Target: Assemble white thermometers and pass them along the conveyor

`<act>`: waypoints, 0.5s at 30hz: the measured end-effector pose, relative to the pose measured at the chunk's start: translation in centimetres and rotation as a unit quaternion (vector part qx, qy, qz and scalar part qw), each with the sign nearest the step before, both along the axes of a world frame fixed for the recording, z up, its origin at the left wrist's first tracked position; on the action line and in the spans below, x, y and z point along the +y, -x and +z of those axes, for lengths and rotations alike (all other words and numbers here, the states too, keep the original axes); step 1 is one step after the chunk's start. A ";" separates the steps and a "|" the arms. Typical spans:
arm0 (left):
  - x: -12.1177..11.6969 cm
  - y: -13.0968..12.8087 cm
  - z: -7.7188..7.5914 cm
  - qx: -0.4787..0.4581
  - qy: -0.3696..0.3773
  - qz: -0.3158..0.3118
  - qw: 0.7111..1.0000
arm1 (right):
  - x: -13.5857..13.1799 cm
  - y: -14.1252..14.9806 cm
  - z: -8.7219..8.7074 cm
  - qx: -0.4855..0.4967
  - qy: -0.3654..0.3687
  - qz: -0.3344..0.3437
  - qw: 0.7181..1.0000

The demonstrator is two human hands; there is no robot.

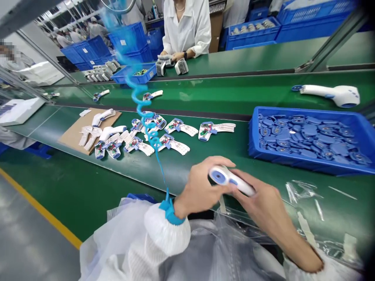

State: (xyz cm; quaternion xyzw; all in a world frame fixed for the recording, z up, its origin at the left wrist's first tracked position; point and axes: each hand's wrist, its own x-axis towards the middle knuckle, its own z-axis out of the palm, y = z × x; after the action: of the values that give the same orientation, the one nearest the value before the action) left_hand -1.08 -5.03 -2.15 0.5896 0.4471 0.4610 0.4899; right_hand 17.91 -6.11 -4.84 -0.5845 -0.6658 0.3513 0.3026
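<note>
I hold a white gun-shaped thermometer [231, 181] with a blue round face between both hands, just above the near edge of the green bench. My left hand [202, 187] curls round its head end, fingers closed. My right hand [263, 203] grips its handle from the right. A blue wrist strap [170, 208] on my left wrist leads up to a blue coiled cord [143, 113].
A blue tray of blue plastic parts [310, 136] sits to the right. Several open thermometer halves [175, 134] lie on the bench, more on a cardboard sheet [73, 134]. A finished thermometer [331, 93] lies on the conveyor. Clear film strips [307, 199] lie nearby. Another person [186, 27] works opposite.
</note>
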 end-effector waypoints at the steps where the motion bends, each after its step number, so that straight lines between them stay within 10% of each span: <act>1: -0.5 -0.4 0.6 0.035 -0.026 -0.011 0.999 | 0.3 0.0 -0.1 0.038 0.054 0.024 0.998; 9: -0.6 2.5 3.0 0.255 -0.082 -0.055 0.962 | 1.4 -0.7 -0.5 0.039 0.108 0.031 0.993; 15: 13.4 12.1 4.3 0.294 0.096 0.212 0.927 | 2.1 -4.4 -2.1 -0.041 0.037 -0.092 0.994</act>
State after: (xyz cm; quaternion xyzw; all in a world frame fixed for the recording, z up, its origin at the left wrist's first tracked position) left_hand -13.19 8.33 2.12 0.5403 0.7277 0.3152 0.2815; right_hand 22.30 -3.97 -6.93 -0.6681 -0.6075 0.3219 0.2846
